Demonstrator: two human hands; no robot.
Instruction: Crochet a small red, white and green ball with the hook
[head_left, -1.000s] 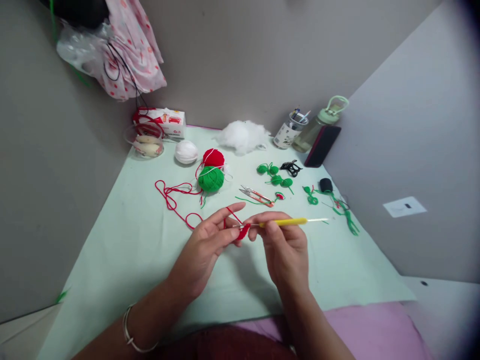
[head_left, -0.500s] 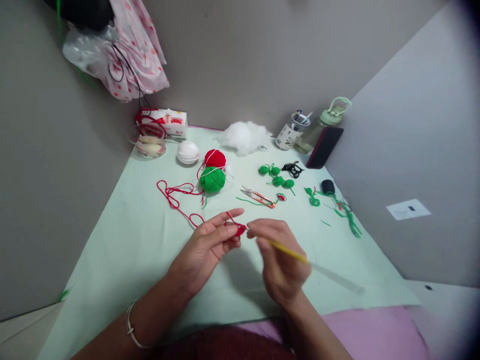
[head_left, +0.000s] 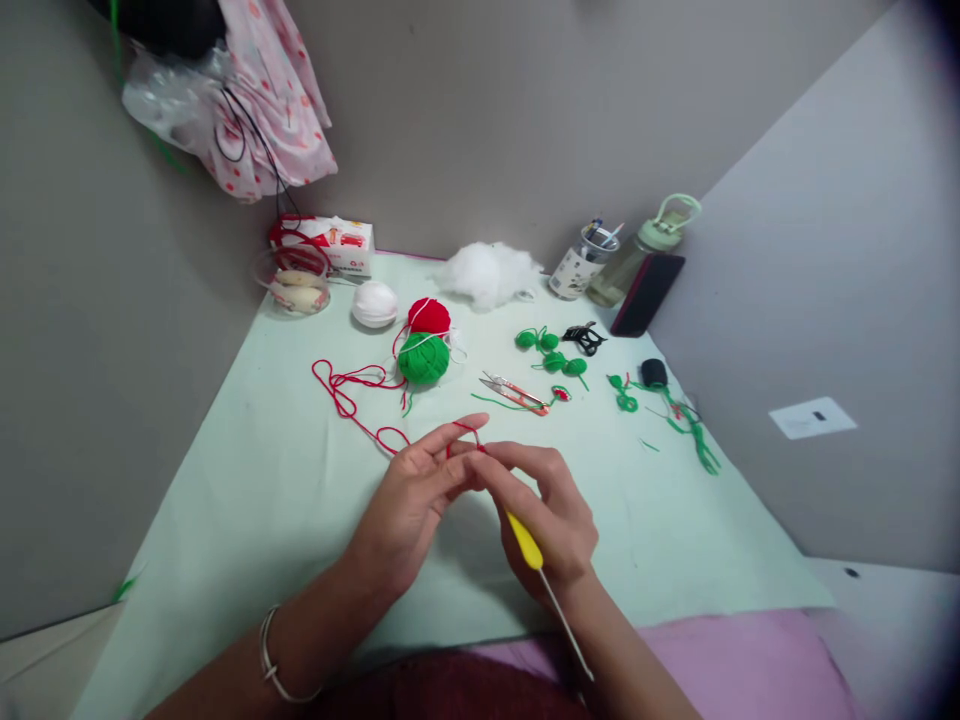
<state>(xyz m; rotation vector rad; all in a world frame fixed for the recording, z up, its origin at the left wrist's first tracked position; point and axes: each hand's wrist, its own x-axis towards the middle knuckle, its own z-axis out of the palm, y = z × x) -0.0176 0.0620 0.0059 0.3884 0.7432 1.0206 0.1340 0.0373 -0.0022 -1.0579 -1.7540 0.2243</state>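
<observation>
My left hand pinches a small red crochet piece, now almost hidden between my fingers, with red yarn looped over its index finger and trailing left across the cloth. My right hand grips a yellow-handled crochet hook, its tip at the red piece and its long end pointing back toward my body. The red yarn runs to a red yarn ball beside a green yarn ball.
On the pale green cloth lie a white yarn ball, white stuffing, orange snips, several green crochet bits, a black hair clip, a pen cup, a bottle, a phone, a glass bowl.
My right hand swung the hook from pointing right to pointing back toward me and closed in on the left hand. The red piece became hidden between the fingers.
</observation>
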